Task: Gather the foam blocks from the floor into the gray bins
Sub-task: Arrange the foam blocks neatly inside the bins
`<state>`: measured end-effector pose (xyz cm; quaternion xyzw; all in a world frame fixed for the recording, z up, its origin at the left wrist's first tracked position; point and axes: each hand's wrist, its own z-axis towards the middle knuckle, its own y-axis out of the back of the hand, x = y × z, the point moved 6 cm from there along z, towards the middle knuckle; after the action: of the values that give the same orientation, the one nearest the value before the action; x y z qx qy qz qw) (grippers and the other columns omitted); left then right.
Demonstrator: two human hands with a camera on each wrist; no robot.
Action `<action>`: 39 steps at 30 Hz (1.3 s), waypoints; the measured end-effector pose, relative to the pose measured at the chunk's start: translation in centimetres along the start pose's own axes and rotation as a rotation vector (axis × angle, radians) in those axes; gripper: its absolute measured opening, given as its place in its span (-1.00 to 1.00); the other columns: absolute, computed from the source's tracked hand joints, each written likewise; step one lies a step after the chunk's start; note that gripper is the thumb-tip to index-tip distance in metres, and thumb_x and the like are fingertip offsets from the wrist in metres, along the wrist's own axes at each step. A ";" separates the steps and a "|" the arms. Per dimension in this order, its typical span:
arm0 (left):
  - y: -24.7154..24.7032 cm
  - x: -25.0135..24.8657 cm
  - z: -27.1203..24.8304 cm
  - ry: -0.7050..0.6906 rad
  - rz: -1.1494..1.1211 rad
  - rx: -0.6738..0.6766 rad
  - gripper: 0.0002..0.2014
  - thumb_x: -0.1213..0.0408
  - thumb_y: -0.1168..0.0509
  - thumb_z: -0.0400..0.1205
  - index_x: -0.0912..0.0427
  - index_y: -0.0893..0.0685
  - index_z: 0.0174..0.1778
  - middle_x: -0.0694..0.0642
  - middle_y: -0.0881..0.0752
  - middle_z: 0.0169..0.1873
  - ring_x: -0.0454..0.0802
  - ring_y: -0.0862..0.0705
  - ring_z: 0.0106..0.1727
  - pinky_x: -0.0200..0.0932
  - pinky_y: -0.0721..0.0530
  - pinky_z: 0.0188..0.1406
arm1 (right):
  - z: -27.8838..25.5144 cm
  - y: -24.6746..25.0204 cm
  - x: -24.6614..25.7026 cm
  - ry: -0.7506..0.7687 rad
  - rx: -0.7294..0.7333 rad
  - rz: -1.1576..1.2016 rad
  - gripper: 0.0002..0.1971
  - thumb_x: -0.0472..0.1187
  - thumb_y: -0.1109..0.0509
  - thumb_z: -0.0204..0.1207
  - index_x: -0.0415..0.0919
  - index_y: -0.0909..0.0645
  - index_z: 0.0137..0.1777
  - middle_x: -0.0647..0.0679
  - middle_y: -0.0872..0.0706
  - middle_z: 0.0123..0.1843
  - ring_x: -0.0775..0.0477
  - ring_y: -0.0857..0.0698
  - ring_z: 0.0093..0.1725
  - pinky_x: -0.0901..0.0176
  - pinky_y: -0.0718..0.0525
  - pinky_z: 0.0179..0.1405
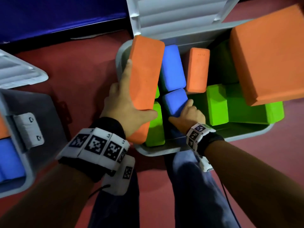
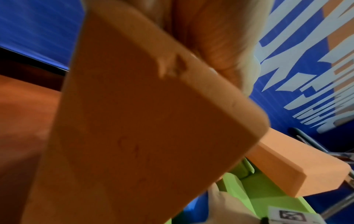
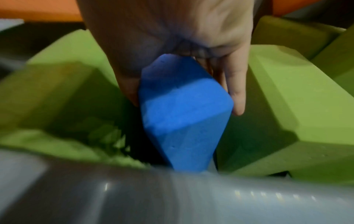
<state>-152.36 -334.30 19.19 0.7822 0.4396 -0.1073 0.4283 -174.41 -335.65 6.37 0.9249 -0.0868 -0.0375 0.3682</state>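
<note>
The gray bin (image 1: 126, 46) sat at twelve o'clock, nearly full. Your left hand (image 1: 121, 104) gripped the long orange block (image 1: 146, 79) over its nine-o'clock rim; your right hand (image 1: 189, 116) pinched the blue block (image 1: 175, 101). Seating each into gaps would have worked best.

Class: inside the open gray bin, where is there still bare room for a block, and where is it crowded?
One dark gap remains between the green blocks at the near wall; the right hand lowers a blue block into it. Elsewhere blocks crowd to the rim; the left hand holds an orange block on top.
</note>
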 end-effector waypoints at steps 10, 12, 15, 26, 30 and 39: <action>0.9 1.4 0.0 -0.009 -0.104 0.036 0.21 0.04 -0.54 0.22 -0.43 0.23 0.56 0.01 -0.24 0.55 0.00 -0.31 0.51 -0.25 -0.23 0.28 | -0.8 -6.6 -0.2 -0.209 0.069 0.359 -0.12 0.33 -0.22 0.50 0.09 0.17 0.67 -0.29 -0.32 0.50 -0.37 -0.42 0.40 -0.13 -0.33 0.38; 0.8 1.5 -0.1 -0.017 -0.103 0.017 0.20 0.04 -0.54 0.22 -0.43 0.23 0.56 0.00 -0.26 0.54 0.00 -0.31 0.50 -0.25 -0.24 0.28 | -0.7 -6.6 -0.4 -0.204 0.025 0.337 -0.12 0.34 -0.23 0.49 0.08 0.13 0.67 -0.29 -0.35 0.47 -0.37 -0.44 0.37 -0.12 -0.36 0.35; 0.7 1.1 0.2 0.003 -0.066 -0.001 0.20 0.09 -0.54 0.25 -0.41 0.22 0.57 0.05 -0.28 0.53 0.09 -0.35 0.48 -0.15 -0.32 0.34 | -0.4 -6.0 -0.9 -0.203 0.120 0.312 -0.16 0.34 -0.18 0.52 0.06 0.11 0.68 -0.29 -0.28 0.55 -0.35 -0.33 0.48 -0.12 -0.24 0.45; -0.7 -0.6 -0.4 0.094 0.134 -0.052 0.18 -0.06 -0.50 0.25 -0.44 0.30 0.53 0.15 -0.38 0.37 0.33 -0.47 0.31 0.10 -0.49 0.22 | -0.4 5.7 -9.4 -0.248 -0.232 0.217 -0.22 -0.02 -0.50 0.40 -0.12 -0.24 0.57 -0.33 -0.31 0.44 -0.36 -0.32 0.42 -0.13 -0.39 0.32; -1.0 0.0 -0.4 0.074 0.137 -0.052 0.17 -0.08 -0.48 0.22 -0.49 0.30 0.50 0.14 -0.40 0.32 0.32 -0.50 0.28 0.08 -0.50 0.19 | 2.5 3.4 -10.5 -0.315 0.092 0.253 0.08 0.08 -0.55 0.35 0.08 0.17 0.66 -0.35 -0.27 0.53 -0.39 -0.36 0.49 -0.16 -0.38 0.44; -0.6 -0.1 0.1 0.044 0.155 -0.031 0.17 -0.07 -0.48 0.23 -0.44 0.25 0.54 0.16 -0.42 0.33 0.31 -0.50 0.29 0.09 -0.51 0.23 | 2.3 2.6 -9.2 -0.423 0.044 0.257 0.09 0.27 -0.33 0.48 -0.41 0.24 0.65 -0.36 -0.34 0.54 -0.34 -0.40 0.50 -0.10 -0.36 0.43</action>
<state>-152.86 -334.23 18.83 0.8095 0.3885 -0.0497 0.4374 -184.07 -337.30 6.54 0.8856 -0.2799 -0.1812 0.3233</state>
